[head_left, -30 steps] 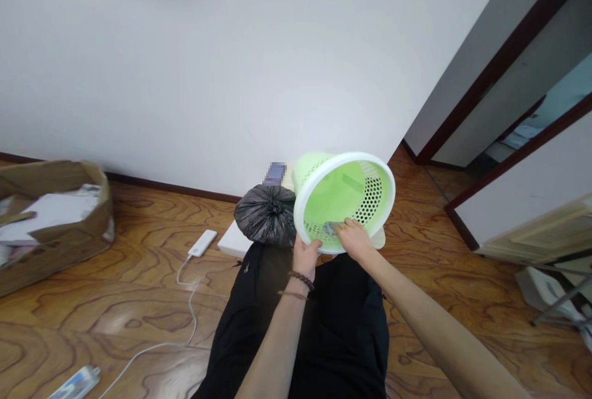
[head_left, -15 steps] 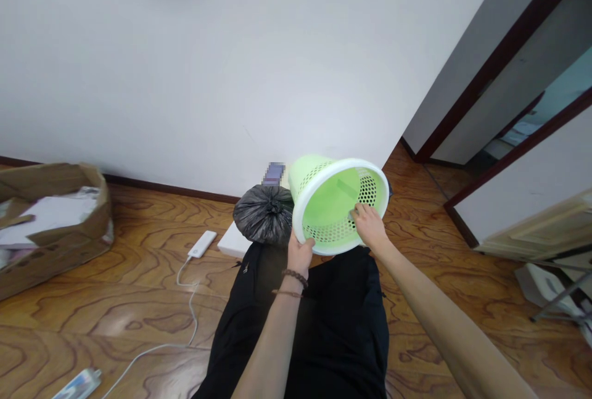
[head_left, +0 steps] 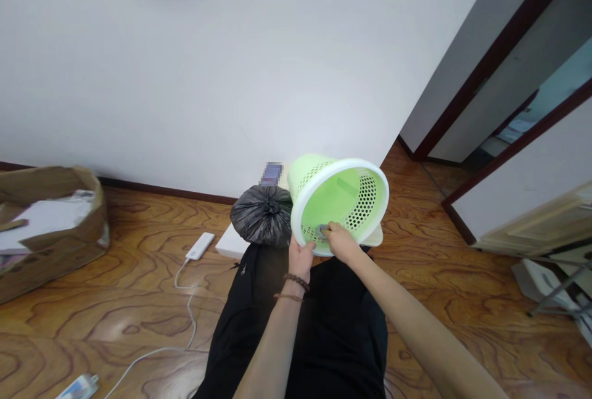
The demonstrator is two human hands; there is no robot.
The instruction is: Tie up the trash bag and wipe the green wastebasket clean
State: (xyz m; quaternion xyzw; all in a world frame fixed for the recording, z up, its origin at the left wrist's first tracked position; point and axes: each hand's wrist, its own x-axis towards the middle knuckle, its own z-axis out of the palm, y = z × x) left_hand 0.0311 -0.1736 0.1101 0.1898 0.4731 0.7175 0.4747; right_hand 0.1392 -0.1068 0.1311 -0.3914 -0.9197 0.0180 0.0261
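Note:
A light green plastic wastebasket with a white rim and perforated sides is tilted over my lap, its mouth facing me. My left hand grips the lower left rim, thumb inside. My right hand reaches into the mouth with closed fingers on a small grey wad, like a folded cloth, against the lower inner wall. The wad's exact kind is too small to make out. Left of the basket sits a tied black garbage bag.
A white flat box lies partly under the bag. Power strip and its cord rest on the wooden floor. An open cardboard box stands at far left. A pale flat surface shows behind the basket.
My right hand has slid with the grey wad from the right side of the inner wall to the lower left. The left hand keeps its grip on the rim.

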